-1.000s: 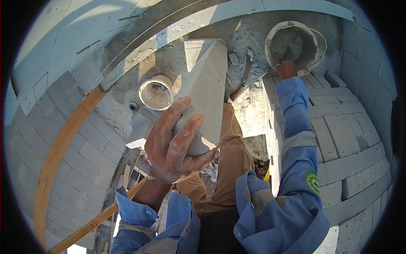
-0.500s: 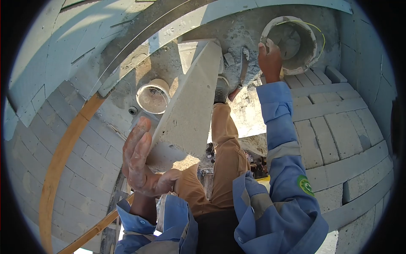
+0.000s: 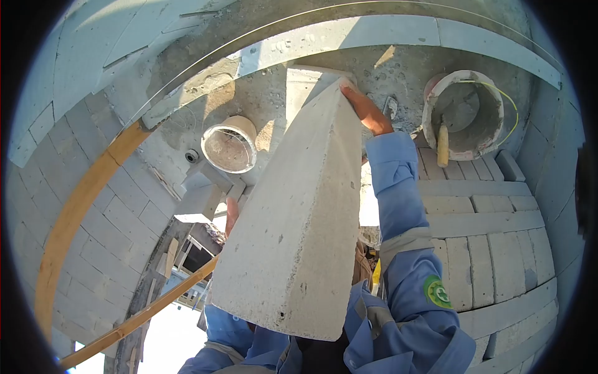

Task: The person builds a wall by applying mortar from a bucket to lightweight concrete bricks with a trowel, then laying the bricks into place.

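A long, pale grey aerated concrete block [image 3: 283, 212] fills the middle of the head view, its near end close to my torso. My right hand [image 3: 366, 111] grips its far end, fingers over the corner. At the block's left side, only part of my left hand [image 3: 232, 215] shows, pressed against it; the rest is hidden behind the block. Right of the block, a bucket [image 3: 430, 103] with a grey, crusted inside holds a tool whose wooden handle [image 3: 443, 146] leans over the rim.
A smaller bucket [image 3: 250, 134] stands on the floor to the left. Another pale block [image 3: 302, 84] lies beyond the held one. Stacked blocks [image 3: 479, 268] rise at right, a block wall [image 3: 106, 212] at left. A curved wooden strip [image 3: 81, 224] and a plank [image 3: 146, 308] cross the left side.
My right hand has left the bucket and taken hold of the block's far end. My left hand, open before, is now against its side. The block has come up closer to me.
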Action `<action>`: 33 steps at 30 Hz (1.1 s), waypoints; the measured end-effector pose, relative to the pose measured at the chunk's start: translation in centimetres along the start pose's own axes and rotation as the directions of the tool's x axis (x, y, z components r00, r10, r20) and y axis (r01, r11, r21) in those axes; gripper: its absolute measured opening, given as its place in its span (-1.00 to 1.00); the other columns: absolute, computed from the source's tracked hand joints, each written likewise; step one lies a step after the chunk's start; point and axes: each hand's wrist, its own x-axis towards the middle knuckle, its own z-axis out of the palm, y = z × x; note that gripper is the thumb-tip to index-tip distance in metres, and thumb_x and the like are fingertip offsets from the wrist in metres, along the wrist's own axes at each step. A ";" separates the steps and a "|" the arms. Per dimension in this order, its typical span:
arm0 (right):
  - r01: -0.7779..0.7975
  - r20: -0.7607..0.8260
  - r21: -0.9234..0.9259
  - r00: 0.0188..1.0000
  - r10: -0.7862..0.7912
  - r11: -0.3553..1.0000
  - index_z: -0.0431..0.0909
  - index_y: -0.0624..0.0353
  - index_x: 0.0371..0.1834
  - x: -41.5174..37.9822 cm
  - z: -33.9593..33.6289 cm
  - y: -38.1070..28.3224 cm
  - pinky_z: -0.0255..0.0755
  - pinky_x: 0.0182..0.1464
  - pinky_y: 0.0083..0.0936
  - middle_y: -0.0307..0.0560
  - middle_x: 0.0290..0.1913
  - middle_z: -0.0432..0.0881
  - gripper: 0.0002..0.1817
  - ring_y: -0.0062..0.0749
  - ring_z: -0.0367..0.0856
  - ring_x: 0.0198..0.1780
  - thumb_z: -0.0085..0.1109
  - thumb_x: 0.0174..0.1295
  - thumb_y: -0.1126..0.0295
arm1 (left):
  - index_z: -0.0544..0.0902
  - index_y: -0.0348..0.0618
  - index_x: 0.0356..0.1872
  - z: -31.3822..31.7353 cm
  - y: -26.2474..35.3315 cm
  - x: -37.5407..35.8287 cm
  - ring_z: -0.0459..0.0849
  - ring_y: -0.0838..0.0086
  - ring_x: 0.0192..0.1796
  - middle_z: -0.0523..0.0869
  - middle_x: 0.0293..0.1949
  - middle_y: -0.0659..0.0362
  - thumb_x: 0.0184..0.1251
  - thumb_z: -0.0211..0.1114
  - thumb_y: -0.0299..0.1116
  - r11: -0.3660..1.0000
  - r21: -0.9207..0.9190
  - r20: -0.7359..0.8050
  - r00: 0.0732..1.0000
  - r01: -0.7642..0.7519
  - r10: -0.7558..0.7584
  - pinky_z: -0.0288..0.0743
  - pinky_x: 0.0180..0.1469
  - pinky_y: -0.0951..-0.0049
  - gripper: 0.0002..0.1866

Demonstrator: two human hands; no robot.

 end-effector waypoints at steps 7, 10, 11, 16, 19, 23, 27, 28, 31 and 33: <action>0.006 -0.606 -0.652 0.597 -0.526 0.758 0.62 0.27 -0.01 -2.9 -4.9 0.2 0.43 0.12 -0.30 0.26 -0.02 0.66 -0.58 0.09 0.56 0.16 0.14 0.32 0.11 | -0.11 -0.27 0.55 5.2 0.5 1.1 -0.05 0.10 0.59 -0.03 0.56 -0.08 0.38 -0.08 0.39 0.770 -0.371 0.540 0.795 0.519 -0.276 -0.06 0.55 -0.01 0.03; -0.016 -0.649 -0.755 0.157 -0.744 0.655 0.64 0.25 -0.07 -11.0 -7.6 -2.7 0.44 0.06 -0.23 0.22 -0.01 0.66 -0.63 0.09 0.58 0.14 0.20 0.27 0.16 | -0.19 -0.25 0.55 10.1 0.5 -2.6 -0.10 0.09 0.60 -0.10 0.57 -0.12 0.36 -0.13 0.42 0.958 -0.229 0.186 0.974 0.174 -0.132 -0.12 0.57 -0.01 0.06; -0.220 -0.678 -0.728 0.094 -0.729 0.649 0.65 0.24 -0.06 -12.6 -9.1 -2.8 0.43 0.09 -0.21 0.22 0.01 0.66 -0.62 0.10 0.57 0.15 0.21 0.25 0.14 | -0.21 -0.24 0.55 12.4 0.2 -3.6 -0.15 0.10 0.61 -0.13 0.57 -0.13 0.37 -0.16 0.42 0.999 0.020 0.017 0.999 0.036 -0.036 -0.15 0.57 -0.01 0.05; -0.738 -0.926 -0.373 0.331 -0.179 0.562 0.65 0.24 -0.02 -13.6 -14.8 -1.4 0.36 0.21 -0.11 0.25 0.07 0.64 -0.55 0.13 0.54 0.20 0.22 0.18 0.10 | -0.22 -0.25 0.55 15.6 1.2 -6.6 -0.24 0.13 0.62 -0.22 0.58 -0.14 0.40 -0.22 0.40 0.840 0.452 0.007 0.943 -0.300 0.333 -0.22 0.58 -0.01 0.02; -0.702 -0.832 -0.501 0.552 -0.058 0.507 0.65 0.27 -0.02 -11.4 -17.2 0.1 0.36 0.25 -0.11 0.29 0.10 0.62 -0.51 0.15 0.55 0.20 0.18 0.17 0.08 | -0.22 -0.22 0.56 13.0 2.0 -3.8 -0.26 0.17 0.62 -0.21 0.58 -0.09 0.38 -0.17 0.40 0.902 0.359 0.030 0.969 -0.241 0.247 -0.27 0.57 -0.06 0.03; -0.638 -0.767 -0.585 0.636 -0.085 0.501 0.64 0.32 -0.03 -12.8 -18.0 -0.2 0.41 0.22 -0.12 0.28 0.12 0.61 -0.55 0.15 0.59 0.15 0.12 0.21 0.14 | -0.19 -0.22 0.56 3.2 1.6 6.0 -0.20 0.15 0.62 -0.16 0.58 -0.07 0.37 -0.14 0.39 0.987 0.119 0.126 0.984 0.110 -0.125 -0.19 0.58 -0.02 0.03; -0.692 -0.870 -0.468 0.471 -0.147 0.551 0.66 0.37 -0.16 -15.4 -16.8 -0.3 0.44 0.19 -0.14 0.29 0.09 0.62 -0.62 0.13 0.61 0.13 0.13 0.17 0.23 | -0.19 -0.23 0.56 0.5 -0.1 12.0 -0.19 0.15 0.62 -0.16 0.58 -0.08 0.37 -0.11 0.39 0.977 -0.032 0.216 0.956 0.211 -0.200 -0.18 0.58 -0.02 0.04; -0.699 -0.900 -0.416 0.410 -0.150 0.581 0.66 0.38 -0.19 -16.1 -17.0 -0.5 0.44 0.19 -0.15 0.30 0.08 0.63 -0.64 0.12 0.62 0.13 0.13 0.16 0.25 | -0.19 -0.23 0.56 0.6 -0.2 12.2 -0.19 0.15 0.62 -0.16 0.58 -0.09 0.36 -0.11 0.39 0.975 -0.045 0.223 0.953 0.218 -0.203 -0.18 0.58 -0.01 0.04; -0.722 -0.931 -0.356 0.330 -0.157 0.593 0.67 0.40 -0.30 -17.1 -18.6 -1.4 0.46 0.16 -0.14 0.31 -0.01 0.67 -0.68 0.12 0.64 0.09 0.13 0.16 0.29 | -0.18 -0.23 0.56 1.5 0.3 11.2 -0.18 0.15 0.62 -0.16 0.58 -0.09 0.36 -0.09 0.39 0.978 -0.042 0.219 0.957 0.203 -0.189 -0.17 0.58 -0.01 0.04; -0.712 -0.859 -0.509 0.459 -0.229 0.483 0.69 0.37 -0.32 -17.1 -23.2 0.1 0.55 0.01 -0.16 0.28 -0.18 0.72 -0.68 0.08 0.71 -0.03 0.19 0.17 0.25 | -0.18 -0.23 0.55 3.1 0.9 9.0 -0.17 0.14 0.62 -0.16 0.58 -0.10 0.36 -0.08 0.38 0.989 0.009 0.179 0.972 0.150 -0.149 -0.16 0.58 -0.01 0.04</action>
